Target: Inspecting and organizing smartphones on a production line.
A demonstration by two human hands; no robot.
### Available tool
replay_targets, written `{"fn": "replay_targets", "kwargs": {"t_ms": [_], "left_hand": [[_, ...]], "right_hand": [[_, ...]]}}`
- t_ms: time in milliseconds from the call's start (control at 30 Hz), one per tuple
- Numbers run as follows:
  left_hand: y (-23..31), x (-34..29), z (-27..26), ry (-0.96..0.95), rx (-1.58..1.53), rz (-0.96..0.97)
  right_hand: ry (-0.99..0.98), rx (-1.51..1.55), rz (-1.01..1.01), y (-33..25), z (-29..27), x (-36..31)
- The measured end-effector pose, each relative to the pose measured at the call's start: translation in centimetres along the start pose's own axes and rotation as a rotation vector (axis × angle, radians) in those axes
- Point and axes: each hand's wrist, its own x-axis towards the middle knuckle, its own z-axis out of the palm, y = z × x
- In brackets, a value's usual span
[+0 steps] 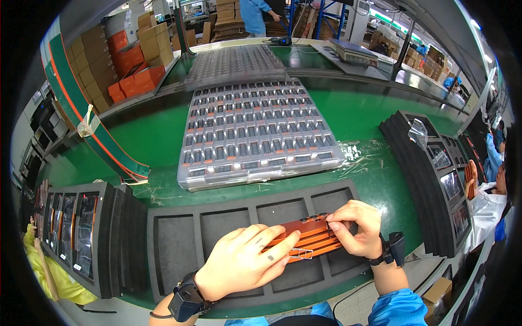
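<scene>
My left hand (247, 258) is wrapped over one end of a small stack of orange phone-back-like shells (312, 238), holding it above a black foam tray (179, 244). Dark round camera openings show along the stack's top edge. At that end, my right hand (356, 228) pinches thumb and forefinger together against the corner. Whatever lies between those fingertips is too small to make out. Several rectangular pockets divide the foam tray, and those in sight hold nothing. Beyond it stands a clear plastic tray (261, 165) with rows of small dark and orange parts.
Stacked foam trays with wrapped dark panels stand left (103, 239) and right (429, 179). Another clear tray (234, 62) lies farther back on the green table (364, 108). A green-orange post (103, 141) rises at left. Other people are beside and beyond the table.
</scene>
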Motion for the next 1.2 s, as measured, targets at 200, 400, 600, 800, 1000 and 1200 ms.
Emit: {"fn": "replay_targets", "kwargs": {"t_ms": [200,400,600,800,1000,1200], "left_hand": [[0.2,-0.1,0.0,-0.009,0.005,-0.004],[0.2,-0.3,0.1,-0.004,0.013,0.01],[0.1,-0.3,0.2,-0.006,0.003,0.01],[0.0,-0.2,0.3,-0.007,0.008,0.008],[0.1,0.0,0.1,0.0,0.046,0.014],[-0.1,0.0,0.4,0.076,0.067,0.003]], "right_hand": [[-0.028,-0.019,0.009,-0.3,-0.1,0.0],[-0.066,-0.038,0.019,-0.5,-0.2,0.2],[-0.083,-0.048,0.016,-0.4,-0.2,0.2],[-0.086,0.051,0.083,-0.1,-0.5,-0.1],[0.088,0.241,0.133,0.8,-0.6,-1.3],[0.125,0.273,0.117,0.6,-0.2,-1.5]]}}
